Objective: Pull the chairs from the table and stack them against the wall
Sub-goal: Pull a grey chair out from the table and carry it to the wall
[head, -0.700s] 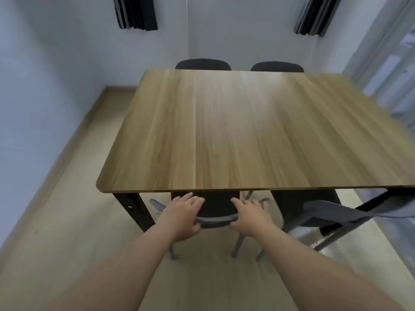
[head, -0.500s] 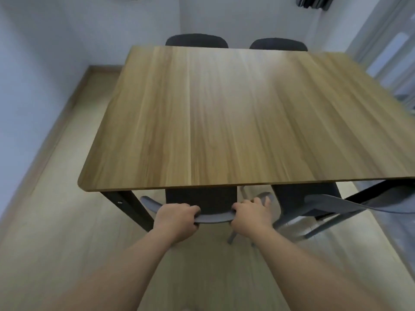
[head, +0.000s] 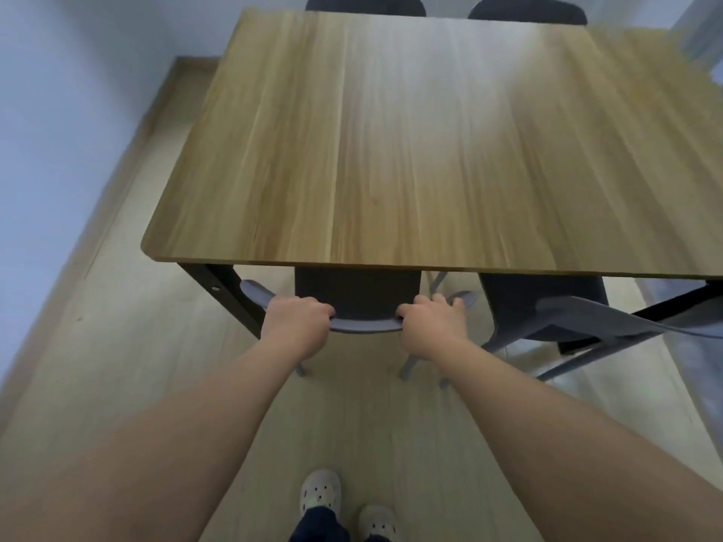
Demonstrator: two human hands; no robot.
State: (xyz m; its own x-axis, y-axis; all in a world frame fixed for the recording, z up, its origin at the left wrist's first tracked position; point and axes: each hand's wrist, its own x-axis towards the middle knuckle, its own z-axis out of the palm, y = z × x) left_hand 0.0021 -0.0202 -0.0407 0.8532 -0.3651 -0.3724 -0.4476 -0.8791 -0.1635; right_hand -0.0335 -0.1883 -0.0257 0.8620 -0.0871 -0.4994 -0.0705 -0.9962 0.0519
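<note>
A wooden table (head: 430, 150) with black legs fills the upper view. At its near edge stands a grey chair (head: 365, 325) with a dark seat, tucked partly under the tabletop. My left hand (head: 297, 322) grips the left part of its curved backrest. My right hand (head: 430, 322) grips the right part of the same backrest. A second grey chair (head: 567, 311) stands to the right of it, also at the near edge. The backs of two more dark chairs (head: 364, 1) show beyond the table's far edge.
A white wall (head: 58, 131) runs along the left, with a strip of light wooden floor (head: 117, 346) between it and the table. My feet in pale shoes (head: 321, 494) stand on the floor behind the gripped chair. A black table leg (head: 223, 295) is just left of my left hand.
My open hands closed around the chair's backrest. The view has tilted downward, so my feet and more floor now show.
</note>
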